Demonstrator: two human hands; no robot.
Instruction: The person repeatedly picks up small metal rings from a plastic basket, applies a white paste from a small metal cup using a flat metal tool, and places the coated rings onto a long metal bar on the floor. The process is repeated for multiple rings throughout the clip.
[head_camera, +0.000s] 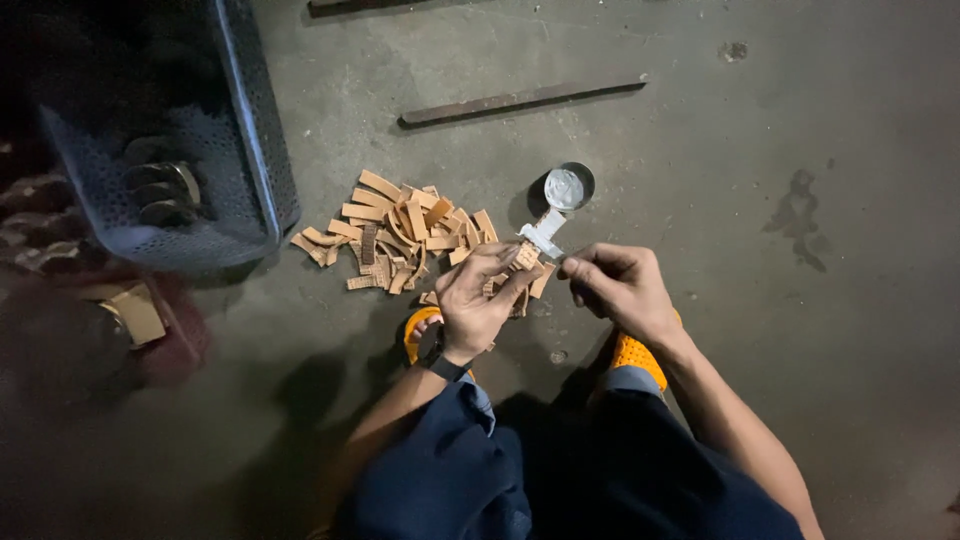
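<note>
Tan strips (400, 235), short and slightly curved, lie heaped on the concrete floor (800, 330) just far of the person's hands. One such strip (526, 256) rests on the fingers of the left hand (478, 300), which is cupped narrowly around it, palm up. The right hand (615, 285) is pinched closed on a small pale-bladed spreader (545, 235), its blade reaching toward the held strip. Just far of the blade sits a small round tin (569, 187) with grey paste in it. To the left stands a perforated metal basket (250, 150) holding some dark curved parts, too dim to identify.

Several slips look possible. The blade might smear paste onto the fingers instead of the strip, since the strip is small and barely clear of the fingertips. The strip, only lightly supported, could flip off and land among the heap, getting lost among its neighbours. The tin sits close to the working hand and could be knocked over.
</note>
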